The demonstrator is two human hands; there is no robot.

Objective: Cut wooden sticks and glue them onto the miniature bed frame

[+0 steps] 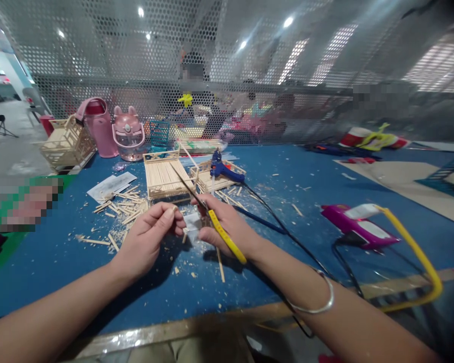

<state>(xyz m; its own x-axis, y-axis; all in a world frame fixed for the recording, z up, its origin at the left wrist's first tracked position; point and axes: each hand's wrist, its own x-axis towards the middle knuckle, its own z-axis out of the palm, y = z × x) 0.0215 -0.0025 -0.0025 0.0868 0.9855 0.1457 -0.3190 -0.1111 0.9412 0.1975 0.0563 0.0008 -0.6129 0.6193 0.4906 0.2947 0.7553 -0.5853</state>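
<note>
Near the middle of the table, my left hand (151, 234) is closed in a pinch, with a tiny pale piece (174, 208) at its fingertips. My right hand (229, 224) is wrapped round a yellow-handled tool (227, 238). A long, thin, dark tip runs forward from that hand; I cannot tell whether it is a scissor blade. Just beyond my hands stands a small bed-like frame of wooden sticks (164, 176). To its right is a second stick frame (204, 179), partly behind a blue glue gun (225, 169). Short cut sticks (130, 204) lie beyond my left hand.
A pink bottle (102, 131), a pink clear jug (128, 138) and another stick model (66, 143) stand at the back left. A purple-and-white device (359, 227) sits beside a yellow bent bar (419, 247) at right. Black cables cross the table. Perforated metal mesh (136, 60) rises behind.
</note>
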